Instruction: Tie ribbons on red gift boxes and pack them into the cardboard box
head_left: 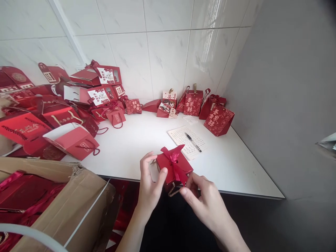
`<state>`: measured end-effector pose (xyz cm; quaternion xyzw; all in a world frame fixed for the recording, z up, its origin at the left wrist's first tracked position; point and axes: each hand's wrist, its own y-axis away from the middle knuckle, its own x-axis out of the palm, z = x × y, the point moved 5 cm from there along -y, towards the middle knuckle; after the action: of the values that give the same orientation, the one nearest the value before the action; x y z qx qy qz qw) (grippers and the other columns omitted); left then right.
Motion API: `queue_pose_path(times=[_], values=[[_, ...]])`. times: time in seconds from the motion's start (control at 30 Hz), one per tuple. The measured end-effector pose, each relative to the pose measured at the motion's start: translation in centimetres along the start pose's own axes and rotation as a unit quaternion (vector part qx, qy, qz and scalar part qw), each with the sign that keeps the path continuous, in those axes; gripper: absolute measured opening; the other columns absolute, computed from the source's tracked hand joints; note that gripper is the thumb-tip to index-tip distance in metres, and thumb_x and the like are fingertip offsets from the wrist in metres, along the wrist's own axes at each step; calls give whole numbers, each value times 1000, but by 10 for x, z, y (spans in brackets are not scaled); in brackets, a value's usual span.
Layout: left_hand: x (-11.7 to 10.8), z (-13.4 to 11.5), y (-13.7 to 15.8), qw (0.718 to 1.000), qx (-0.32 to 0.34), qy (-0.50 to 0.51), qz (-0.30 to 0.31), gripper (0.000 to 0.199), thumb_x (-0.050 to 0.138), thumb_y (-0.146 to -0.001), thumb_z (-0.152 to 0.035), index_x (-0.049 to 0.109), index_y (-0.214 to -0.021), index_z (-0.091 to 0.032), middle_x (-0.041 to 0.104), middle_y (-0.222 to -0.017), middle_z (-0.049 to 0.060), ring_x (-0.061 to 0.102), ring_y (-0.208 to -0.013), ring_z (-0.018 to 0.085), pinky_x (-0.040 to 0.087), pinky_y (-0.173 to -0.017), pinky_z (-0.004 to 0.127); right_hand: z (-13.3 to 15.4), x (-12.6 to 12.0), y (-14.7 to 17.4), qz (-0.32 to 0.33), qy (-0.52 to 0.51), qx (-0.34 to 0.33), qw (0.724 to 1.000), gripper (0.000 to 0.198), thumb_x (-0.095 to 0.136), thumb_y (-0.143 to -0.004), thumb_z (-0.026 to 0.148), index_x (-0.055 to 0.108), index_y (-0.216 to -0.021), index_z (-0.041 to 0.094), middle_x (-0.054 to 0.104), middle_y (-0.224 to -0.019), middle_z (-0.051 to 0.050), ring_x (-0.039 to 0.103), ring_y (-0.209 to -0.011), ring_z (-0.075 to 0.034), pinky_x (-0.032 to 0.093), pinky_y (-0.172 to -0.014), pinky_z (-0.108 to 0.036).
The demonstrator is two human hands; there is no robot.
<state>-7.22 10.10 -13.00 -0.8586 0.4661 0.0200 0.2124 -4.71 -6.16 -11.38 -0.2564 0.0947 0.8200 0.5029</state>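
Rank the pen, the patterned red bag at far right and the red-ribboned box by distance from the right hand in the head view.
1. Red-ribboned box: touching the right hand.
2. Pen: on the sheet beyond.
3. Patterned red bag: farthest, by the wall.

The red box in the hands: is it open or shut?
Shut. The red box has its top flaps closed under a tied ribbon bow; left hand and right hand hold it.

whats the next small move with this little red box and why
Probably set the red box down on the white table: both hands, left hand and right hand, hold it at the table's edge, and its ribbon bow already looks tied.
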Motion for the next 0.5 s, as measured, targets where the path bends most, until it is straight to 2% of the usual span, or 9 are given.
queue_pose_path(times=[0.1, 0.23, 0.33, 0.5], values=[[6, -12, 4, 996, 46, -52, 49, 40, 55, -83, -32, 40, -119, -24, 37, -134, 8, 34, -128, 23, 30, -105, 43, 13, -2, -6, -25, -2, -40, 999, 45, 34, -91, 52, 44, -64, 18, 53, -58, -1, 43, -53, -13, 34, -54, -25], [9, -10, 6, 990, 45, -84, 100, 40, 50, -86, -32, 38, -124, -27, 33, -139, 8, 28, -132, 24, 27, -107, 47, 22, -1, -9, -39, 6, -61, 997, 43, 39, -89, 54, 43, -63, 19, 49, -52, 1, 40, -49, -12, 34, -52, -25], [7, -6, 5, 987, 36, -76, 140, 35, 47, -88, -35, 42, -122, -28, 27, -144, 7, 23, -135, 26, 25, -108, 49, 20, -1, -8, -47, 2, -36, 998, 44, 41, -87, 53, 40, -59, 19, 44, -49, 2, 36, -45, -11, 31, -47, -24], [4, -4, 3, 984, 5, -58, 170, 31, 46, -89, -36, 46, -119, -27, 22, -148, 6, 18, -137, 27, 19, -109, 52, 10, 0, -6, -24, -48, 22, 998, 46, 41, -88, 54, 51, -63, 17, 47, -53, -1, 39, -47, -12, 28, -43, -24]])
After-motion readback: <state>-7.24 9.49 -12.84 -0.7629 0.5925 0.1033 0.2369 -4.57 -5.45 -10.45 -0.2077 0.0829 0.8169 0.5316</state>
